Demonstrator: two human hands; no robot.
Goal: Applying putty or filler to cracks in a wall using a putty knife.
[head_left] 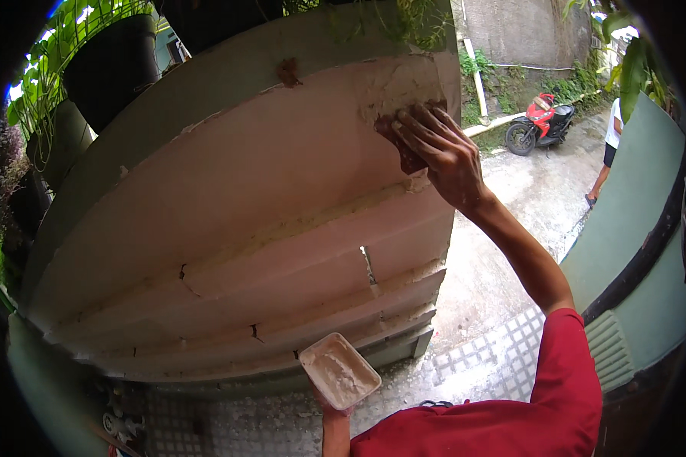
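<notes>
I can't make out the fingers of the left hand [331, 405], mostly hidden behind the pale tub [313, 363] of paste [347, 375] it grips, tilted, before the lower part of the wall [229, 183]. At right, another person [611, 145] (half cut off by a green panel [629, 206]) shows small. The right hand [442, 148], on a raised arm, holds a dark red flat piece [410, 161] against the wall's upper right, fingers stretched over it, thumb out of my sight.
</notes>
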